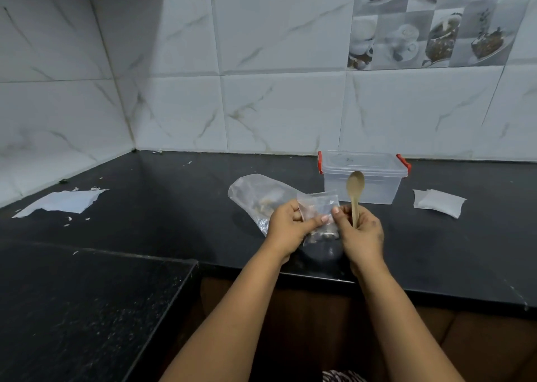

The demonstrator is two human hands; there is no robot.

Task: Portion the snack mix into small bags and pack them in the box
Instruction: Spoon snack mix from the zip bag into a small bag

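One black stone counter (145, 201), white marble-tiled walls (276, 105), corner nook

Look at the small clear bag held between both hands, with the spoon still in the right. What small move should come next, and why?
Probably press the small bag closed along its top: some mix sits inside, both hands pinch it, the right hand holds the spoon upright, and the box has its lid on.
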